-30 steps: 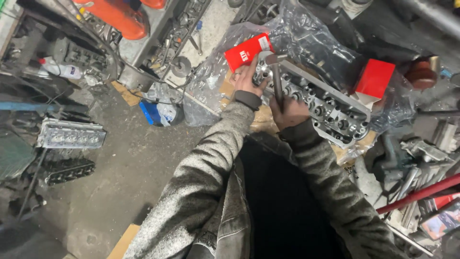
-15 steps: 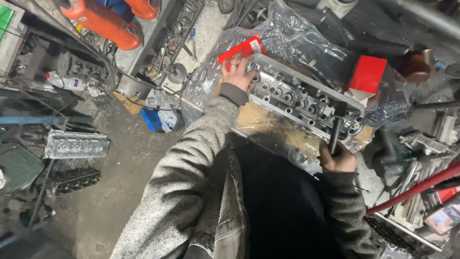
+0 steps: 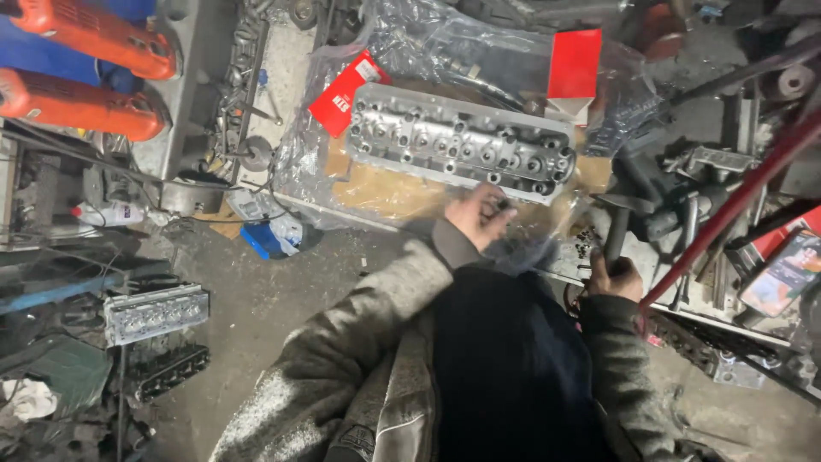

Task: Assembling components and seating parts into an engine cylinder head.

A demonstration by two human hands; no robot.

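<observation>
A grey metal cylinder head (image 3: 462, 145) lies on cardboard and clear plastic sheet (image 3: 402, 43) on the bench. My left hand (image 3: 477, 216) is at its near edge, right of the middle. The fingers are curled, and blur hides whether they pinch anything. My right hand (image 3: 617, 279) is lower right, off the head, and grips the dark handle of a hammer-like tool (image 3: 617, 229) that stands upright. Red boxes lie at the head's far left end (image 3: 346, 92) and at its far right end (image 3: 573, 64).
A red bar (image 3: 727, 214) slants across the right side above cluttered metal parts. Two more cylinder heads (image 3: 156, 313) lie on the floor to the left. Orange tools (image 3: 81, 103) sit upper left. A blue container (image 3: 265, 239) lies below the bench edge.
My left hand came from the head's far left end to its near edge by the middle. My right hand dropped the tool away from the head, down to the right.
</observation>
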